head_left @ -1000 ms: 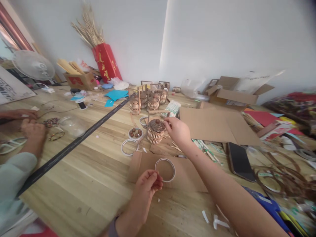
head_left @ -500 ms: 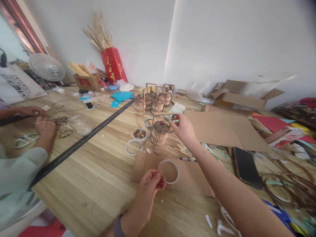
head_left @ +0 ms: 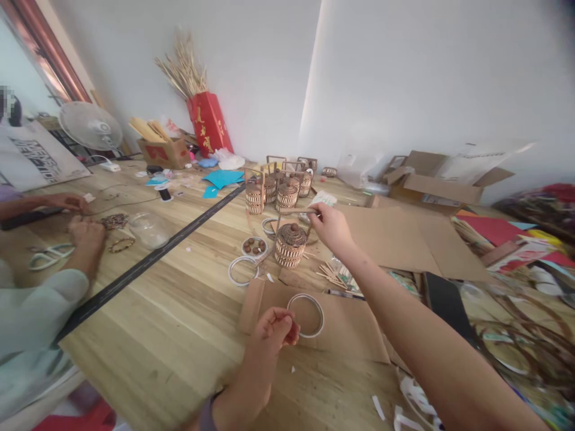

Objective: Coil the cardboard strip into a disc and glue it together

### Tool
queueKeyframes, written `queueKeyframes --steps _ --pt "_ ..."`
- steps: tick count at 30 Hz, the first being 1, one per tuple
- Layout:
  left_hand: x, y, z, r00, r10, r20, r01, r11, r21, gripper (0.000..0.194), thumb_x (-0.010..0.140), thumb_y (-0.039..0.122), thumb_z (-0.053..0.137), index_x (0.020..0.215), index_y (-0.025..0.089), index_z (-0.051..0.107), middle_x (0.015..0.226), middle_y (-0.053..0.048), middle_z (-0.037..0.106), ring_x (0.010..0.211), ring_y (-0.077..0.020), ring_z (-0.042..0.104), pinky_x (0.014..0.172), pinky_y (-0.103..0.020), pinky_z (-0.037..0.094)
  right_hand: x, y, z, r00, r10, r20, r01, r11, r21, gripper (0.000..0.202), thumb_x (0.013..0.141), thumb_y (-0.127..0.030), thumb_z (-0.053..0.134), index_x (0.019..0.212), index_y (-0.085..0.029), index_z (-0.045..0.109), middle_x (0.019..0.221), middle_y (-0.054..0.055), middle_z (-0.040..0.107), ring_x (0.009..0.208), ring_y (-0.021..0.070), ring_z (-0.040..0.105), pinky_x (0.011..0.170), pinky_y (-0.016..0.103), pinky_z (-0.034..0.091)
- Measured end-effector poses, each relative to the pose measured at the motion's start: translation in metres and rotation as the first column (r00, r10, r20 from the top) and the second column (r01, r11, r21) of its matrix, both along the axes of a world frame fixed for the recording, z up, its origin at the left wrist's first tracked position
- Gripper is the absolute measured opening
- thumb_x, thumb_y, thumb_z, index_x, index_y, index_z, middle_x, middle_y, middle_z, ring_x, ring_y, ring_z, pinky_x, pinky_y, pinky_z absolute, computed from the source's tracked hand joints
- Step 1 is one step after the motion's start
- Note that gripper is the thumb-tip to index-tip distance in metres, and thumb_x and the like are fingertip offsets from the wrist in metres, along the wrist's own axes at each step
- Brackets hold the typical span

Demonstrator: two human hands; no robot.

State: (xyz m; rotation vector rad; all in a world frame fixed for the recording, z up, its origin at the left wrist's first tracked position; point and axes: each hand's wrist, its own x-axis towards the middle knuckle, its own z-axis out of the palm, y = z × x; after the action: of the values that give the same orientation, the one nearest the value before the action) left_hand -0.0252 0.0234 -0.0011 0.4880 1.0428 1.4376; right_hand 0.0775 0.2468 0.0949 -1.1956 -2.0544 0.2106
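My right hand (head_left: 331, 226) pinches the top corner of the flat wooden handle of a small lidded woven basket (head_left: 291, 244). The basket stands upright on the table, with a round brown knob on its lid. Lower down, my left hand (head_left: 275, 330) is closed in a pinch; whatever lies between its fingertips is too small to make out. Beside those fingertips a white-edged ring (head_left: 322, 317) lies on a piece of cardboard (head_left: 353, 326). Left of the basket are another ring (head_left: 230, 276) and several brown beads (head_left: 254, 246) in a round holder.
Several similar baskets (head_left: 286, 197) stand behind. Thin sticks (head_left: 331, 274), a cardboard sheet (head_left: 404, 236) and a dark phone (head_left: 447, 302) lie to the right. At the left, another person's hands (head_left: 85, 230) work near scissors (head_left: 50, 256) and a clear jar (head_left: 149, 230).
My right hand has shifted slightly along the top of the basket handle, its fingers now closer over the corner. My left hand keeps its pinch. The view has tilted a little.
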Motion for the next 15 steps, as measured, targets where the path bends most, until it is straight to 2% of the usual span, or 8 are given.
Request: queueKeyframes --steps 4,9,11,12,13,15 --pt "-0.011 0.002 0.026 0.965 -0.045 -0.260 0.080 0.989 0.125 0.035 0.070 0.050 0.079 0.078 0.018 0.067 0.068 -0.001 0.068 0.068 -0.0151 0.061 0.068 -0.028 0.047 0.005 -0.002 0.004 0.999 0.005 -0.054 -0.005 1.000 0.009 0.021 0.083 -0.022 0.052 0.090 -0.018 0.072 0.077 0.006 0.072 0.069 0.0207 0.062 0.067 0.030 0.045" --pt "-0.024 0.015 0.055 0.841 0.000 -0.541 0.153 0.959 0.238 0.022 0.084 0.041 0.062 0.085 0.020 0.065 0.078 -0.003 0.071 0.079 -0.0183 0.068 0.074 -0.029 0.052 0.022 -0.012 0.027 0.992 -0.043 -0.122 0.048 0.998 0.041 0.023 0.081 -0.025 0.053 0.090 -0.017 0.074 0.073 0.005 0.072 0.064 0.0196 0.061 0.063 0.030 0.043" --pt "-0.030 0.028 0.058 0.694 0.028 -0.719 0.217 0.945 0.246 0.020 0.090 0.037 0.054 0.089 0.020 0.064 0.082 -0.003 0.072 0.081 -0.0178 0.069 0.074 -0.028 0.054 0.036 -0.018 0.040 0.987 -0.068 -0.144 0.078 0.995 0.060 0.024 0.080 -0.026 0.054 0.090 -0.017 0.074 0.074 0.005 0.072 0.065 0.0202 0.061 0.064 0.030 0.043" --pt "-0.034 0.037 0.057 0.575 0.050 -0.817 0.250 0.940 0.234 0.020 0.093 0.034 0.050 0.092 0.020 0.064 0.086 -0.003 0.073 0.083 -0.0174 0.070 0.075 -0.027 0.055 0.044 -0.021 0.046 0.984 -0.083 -0.156 0.095 0.993 0.071 0.024 0.080 -0.026 0.055 0.091 -0.017 0.074 0.075 0.006 0.072 0.066 0.0205 0.062 0.064 0.031 0.044" --pt "-0.037 0.049 0.055 0.408 0.075 -0.910 0.284 0.937 0.204 0.021 0.096 0.031 0.046 0.095 0.019 0.063 0.089 -0.003 0.073 0.085 -0.0163 0.070 0.076 -0.026 0.055 0.053 -0.024 0.051 0.980 -0.102 -0.171 0.118 0.990 0.084 0.024 0.079 -0.027 0.055 0.091 -0.017 0.074 0.075 0.006 0.073 0.066 0.0207 0.063 0.064 0.031 0.044" --pt "-0.045 0.076 0.047 0.298 0.077 -0.952 0.292 0.942 0.168 0.015 0.096 0.024 0.049 0.095 0.018 0.064 0.090 -0.003 0.072 0.086 -0.0162 0.070 0.079 -0.027 0.056 0.071 -0.031 0.059 0.968 -0.151 -0.199 0.177 0.977 0.119 0.023 0.078 -0.029 0.058 0.091 -0.018 0.074 0.074 0.005 0.072 0.066 0.0210 0.064 0.063 0.030 0.044"
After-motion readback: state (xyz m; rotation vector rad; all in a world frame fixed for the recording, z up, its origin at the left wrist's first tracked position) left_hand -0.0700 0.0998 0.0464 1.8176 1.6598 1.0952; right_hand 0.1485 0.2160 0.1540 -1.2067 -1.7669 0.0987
